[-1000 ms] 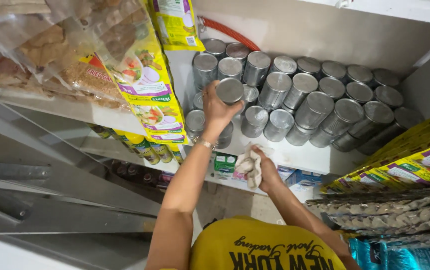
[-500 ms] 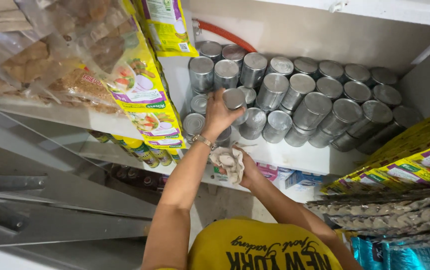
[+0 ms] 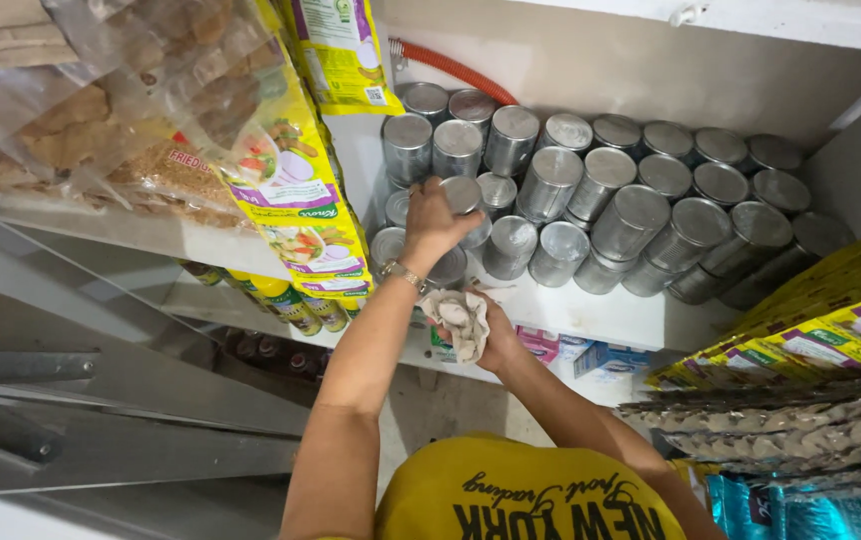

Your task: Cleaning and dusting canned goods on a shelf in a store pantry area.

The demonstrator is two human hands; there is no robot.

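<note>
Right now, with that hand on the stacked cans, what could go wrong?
The left hand grips one silver can within a tightly stacked group of cans; pulling it could topple its neighbours off the white shelf. The right hand is full with a crumpled cloth, so it probably could not catch anything.

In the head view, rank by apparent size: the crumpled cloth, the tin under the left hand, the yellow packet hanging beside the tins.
1. Yellow packet, though nearer the camera.
2. and 3. Cloth and tin: unsure, both partly hidden by hands.
</note>
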